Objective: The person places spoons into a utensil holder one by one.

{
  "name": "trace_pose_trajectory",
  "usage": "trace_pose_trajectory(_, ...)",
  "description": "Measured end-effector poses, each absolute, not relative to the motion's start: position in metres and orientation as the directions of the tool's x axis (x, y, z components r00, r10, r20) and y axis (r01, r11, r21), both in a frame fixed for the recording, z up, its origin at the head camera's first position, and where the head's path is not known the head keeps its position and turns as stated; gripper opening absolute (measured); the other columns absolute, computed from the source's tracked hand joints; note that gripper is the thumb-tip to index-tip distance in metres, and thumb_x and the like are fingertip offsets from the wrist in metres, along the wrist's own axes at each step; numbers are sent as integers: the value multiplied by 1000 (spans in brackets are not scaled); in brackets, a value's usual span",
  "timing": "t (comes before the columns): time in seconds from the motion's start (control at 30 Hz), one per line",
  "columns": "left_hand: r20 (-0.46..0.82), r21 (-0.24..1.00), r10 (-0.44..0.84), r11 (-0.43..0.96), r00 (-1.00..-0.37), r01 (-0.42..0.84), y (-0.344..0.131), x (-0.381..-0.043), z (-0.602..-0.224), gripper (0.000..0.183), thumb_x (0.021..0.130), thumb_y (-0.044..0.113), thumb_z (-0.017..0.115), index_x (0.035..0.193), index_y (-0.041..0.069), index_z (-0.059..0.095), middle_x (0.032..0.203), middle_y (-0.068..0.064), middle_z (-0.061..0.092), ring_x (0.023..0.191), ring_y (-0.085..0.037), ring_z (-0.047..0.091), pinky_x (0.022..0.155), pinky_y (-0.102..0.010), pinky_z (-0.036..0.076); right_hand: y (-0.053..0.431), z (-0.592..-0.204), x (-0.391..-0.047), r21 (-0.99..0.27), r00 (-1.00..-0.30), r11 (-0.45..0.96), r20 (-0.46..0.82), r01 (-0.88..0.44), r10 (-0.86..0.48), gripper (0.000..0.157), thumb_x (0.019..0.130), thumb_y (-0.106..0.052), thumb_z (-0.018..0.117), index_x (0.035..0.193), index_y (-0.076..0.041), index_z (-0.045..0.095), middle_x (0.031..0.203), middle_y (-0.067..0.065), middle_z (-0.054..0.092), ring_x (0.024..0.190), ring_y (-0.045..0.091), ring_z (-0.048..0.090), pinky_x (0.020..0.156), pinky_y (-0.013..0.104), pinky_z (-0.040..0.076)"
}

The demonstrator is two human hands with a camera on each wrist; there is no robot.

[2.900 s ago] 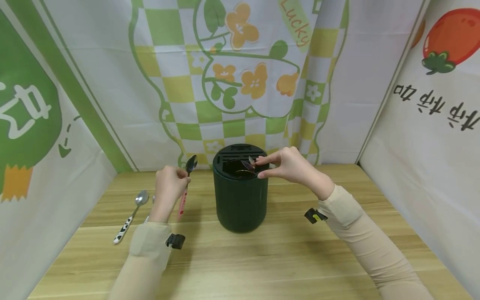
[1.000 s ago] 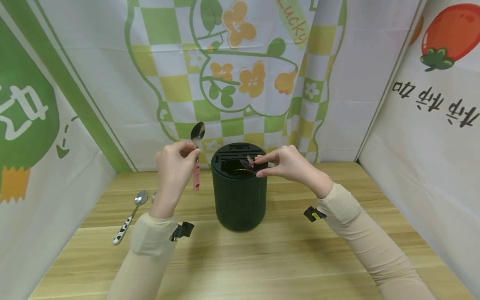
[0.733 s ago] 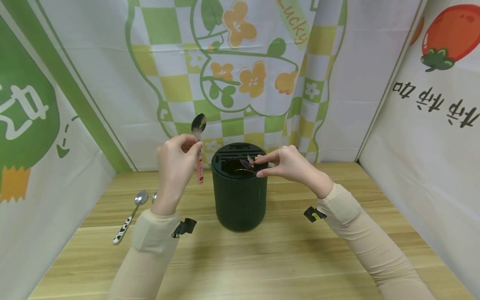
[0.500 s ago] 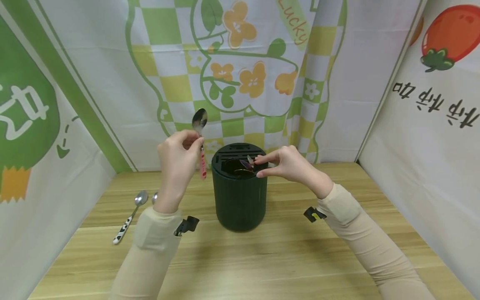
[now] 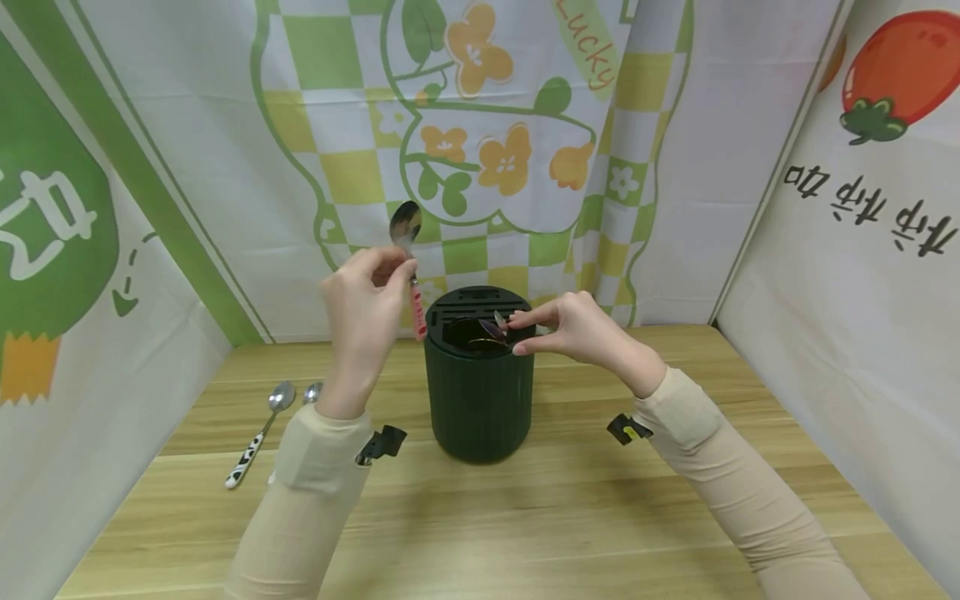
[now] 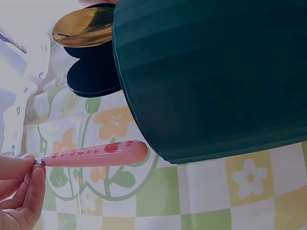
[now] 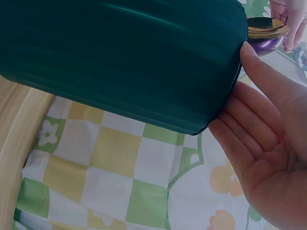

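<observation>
My left hand [image 5: 365, 321] pinches a spoon with a pink handle [image 5: 417, 310] at its neck, bowl up, handle hanging down. In the left wrist view the end of the pink handle [image 6: 105, 152] overlaps the top edge of a dark green ribbed utensil holder [image 5: 480, 408]. My right hand [image 5: 581, 337] grips the holder's rim on the right, thumb at the edge and fingers over the slotted top. A gold spoon [image 6: 84, 28] and dark spoon bowls [image 6: 93, 76] stick out of the holder; their handles are hidden inside.
On the wooden table [image 5: 570, 517] at the left lie a spoon with a black-and-white spotted handle [image 5: 247, 458] and another spoon [image 5: 312, 392], partly hidden by my left arm. A patterned curtain [image 5: 465, 200] hangs close behind the holder.
My left hand has lifted the pink-handled spoon up and to the right, to the holder's left edge. The spoon's handle now slants toward the holder. My right hand has stayed at the rim.
</observation>
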State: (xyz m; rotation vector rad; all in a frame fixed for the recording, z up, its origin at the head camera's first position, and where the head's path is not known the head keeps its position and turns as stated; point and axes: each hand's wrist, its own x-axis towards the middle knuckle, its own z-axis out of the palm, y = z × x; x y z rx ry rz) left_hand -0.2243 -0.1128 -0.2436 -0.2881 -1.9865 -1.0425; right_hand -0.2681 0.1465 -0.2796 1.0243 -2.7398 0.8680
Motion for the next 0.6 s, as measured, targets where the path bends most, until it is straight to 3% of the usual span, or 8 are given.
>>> trace_pose_trajectory(0.17, 787, 558, -168, 605, -594, 568, -110, -226, -243, 13, 86, 13, 70, 92, 2, 73, 89, -11, 71, 73, -18, 65, 68, -27, 51, 147, -279, -268, -479, -770, 612, 275, -629, -575, 37, 78, -40, 75, 111, -24, 72, 116, -4, 68, 38, 4, 35, 50, 25, 33)
trace_pose_trajectory(0.23, 796, 550, -165, 599, -583, 581, -109, -227, -242, 13, 86, 13, 70, 92, 1, 73, 88, -11, 71, 73, -18, 65, 68, -26, 51, 147, -279, -268, -478, -770, 613, 275, -629, -575, 37, 78, -40, 74, 112, -24, 72, 116, -5, 68, 38, 5, 26, 50, 26, 31)
trace_pose_trajectory(0.47, 806, 536, -122, 567, -579, 626, -105, -232, -243, 14, 86, 14, 70, 93, 2, 73, 90, -10, 72, 73, -15, 65, 68, -21, 50, 147, -278, -268, -470, -768, 615, 280, -633, -576, 37, 78, -40, 75, 111, -24, 72, 116, -5, 68, 38, 4, 28, 50, 25, 31)
trace_pose_trajectory(0.6, 807, 536, -107, 546, -581, 644, -102, -235, -245, 12, 86, 11, 70, 92, 0, 73, 89, -11, 72, 71, -16, 65, 66, -18, 49, 147, -279, -268, -467, -765, 614, 283, -636, -578, 37, 79, -40, 74, 111, -24, 72, 115, -6, 69, 41, 4, 17, 49, 25, 29)
